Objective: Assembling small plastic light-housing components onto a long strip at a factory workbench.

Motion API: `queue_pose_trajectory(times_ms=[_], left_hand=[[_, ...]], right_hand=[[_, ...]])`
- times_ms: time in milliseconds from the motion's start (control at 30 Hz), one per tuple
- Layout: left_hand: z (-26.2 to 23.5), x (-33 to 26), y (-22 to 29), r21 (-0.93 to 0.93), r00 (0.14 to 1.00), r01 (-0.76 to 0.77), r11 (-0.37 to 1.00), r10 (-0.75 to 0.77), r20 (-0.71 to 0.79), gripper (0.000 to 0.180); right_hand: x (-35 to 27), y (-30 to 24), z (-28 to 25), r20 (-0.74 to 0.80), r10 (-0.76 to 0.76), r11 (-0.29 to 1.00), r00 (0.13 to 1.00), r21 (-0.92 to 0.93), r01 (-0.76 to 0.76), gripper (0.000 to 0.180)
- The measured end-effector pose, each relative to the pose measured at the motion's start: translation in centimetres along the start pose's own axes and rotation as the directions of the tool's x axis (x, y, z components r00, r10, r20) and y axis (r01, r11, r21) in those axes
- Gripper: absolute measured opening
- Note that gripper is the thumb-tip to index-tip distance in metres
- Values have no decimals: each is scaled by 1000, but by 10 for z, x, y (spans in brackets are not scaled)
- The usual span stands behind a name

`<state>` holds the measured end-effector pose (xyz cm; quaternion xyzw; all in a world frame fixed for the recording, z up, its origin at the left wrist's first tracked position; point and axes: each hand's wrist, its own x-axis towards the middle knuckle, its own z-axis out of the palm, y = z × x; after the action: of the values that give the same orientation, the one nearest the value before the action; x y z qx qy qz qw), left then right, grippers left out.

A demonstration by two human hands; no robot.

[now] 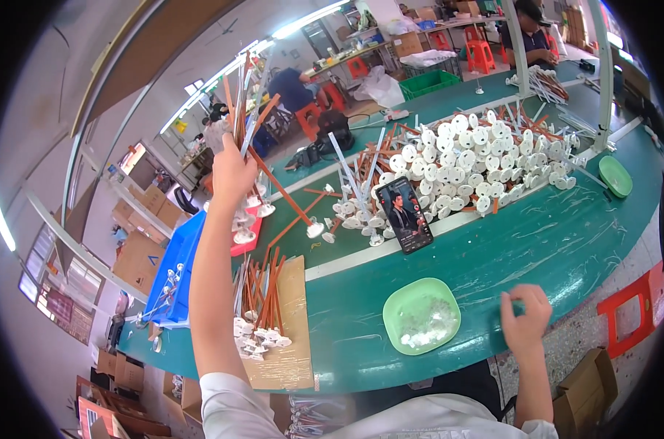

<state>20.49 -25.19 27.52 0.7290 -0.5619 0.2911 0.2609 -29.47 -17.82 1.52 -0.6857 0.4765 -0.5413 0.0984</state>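
Note:
My left hand (232, 170) is raised high above the green table (551, 241) and grips a bundle of orange and white rods with white round caps (246, 117); several capped ends hang below the fist. My right hand (526, 316) rests near the table's front edge, fingers pinched together, just right of a light green bowl (421, 316) holding small white parts. Whether it holds a small part I cannot tell. A flat stack of finished rods (260, 300) lies on a cardboard sheet (292, 344) under my left forearm.
A large heap of white-capped rods (471, 164) covers the table's middle, with a phone (405, 214) propped against it. A blue crate (177, 271) stands at the left end, a green lid (614, 175) at the right. Other people work at the far tables. A red stool (632, 307) stands beside me.

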Motion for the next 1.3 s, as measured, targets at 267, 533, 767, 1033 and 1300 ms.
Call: queue_pose_trajectory(times_ms=[267, 533, 767, 1033, 1300], left_hand=[[-50, -38, 142, -415, 950, -307, 856, 299, -86, 29], [-63, -58, 281, -730, 900, -423, 537, 345, -267, 45], [-21, -98, 369, -974, 977, -160, 163, 167, -133, 38], [47, -142, 391, -988, 983, 136, 71, 115, 143, 44], [86, -165, 379, -985, 968, 123, 120, 204, 146, 53]], right_hand=[[123, -144, 52, 14, -369, 869, 929, 359, 339, 78], [157, -145, -13, 180, -178, 812, 967, 582, 41, 91], [150, -79, -53, 123, -109, 767, 986, 642, 5, 88], [133, -8, -48, 355, -34, 840, 934, 517, -166, 88], [124, 16, -20, 377, 45, 918, 925, 350, -187, 73]])
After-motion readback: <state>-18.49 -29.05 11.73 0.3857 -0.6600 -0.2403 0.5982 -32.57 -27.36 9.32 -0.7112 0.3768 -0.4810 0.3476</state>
